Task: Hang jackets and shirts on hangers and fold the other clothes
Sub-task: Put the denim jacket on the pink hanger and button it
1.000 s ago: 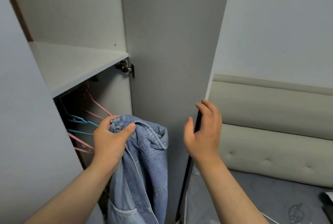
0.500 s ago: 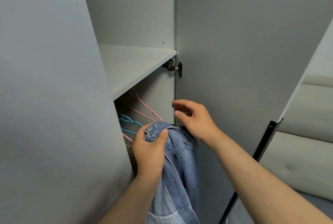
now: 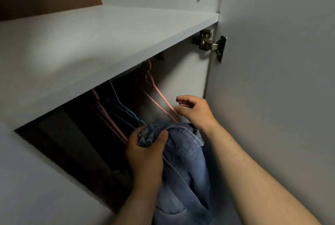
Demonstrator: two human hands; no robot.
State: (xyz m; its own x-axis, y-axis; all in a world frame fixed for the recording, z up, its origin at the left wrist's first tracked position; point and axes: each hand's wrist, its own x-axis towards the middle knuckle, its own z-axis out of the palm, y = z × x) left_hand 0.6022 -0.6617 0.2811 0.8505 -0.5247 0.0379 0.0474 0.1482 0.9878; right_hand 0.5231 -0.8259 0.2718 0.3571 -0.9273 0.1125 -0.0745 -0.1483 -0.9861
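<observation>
wardrobe (image 3: 108, 47): left hand (image 3: 145, 154) grips denim jacket (image 3: 183, 166), right hand (image 3: 195, 110) half-curled.

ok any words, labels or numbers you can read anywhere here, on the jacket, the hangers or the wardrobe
None: no readable text shows in this view.
Denim jacket: no tag or label visible.
Pink hanger and blue hangers: plain, no markings.
Door hinge: any stamping is too small and blurred to read.
Shelf: blank.
</observation>
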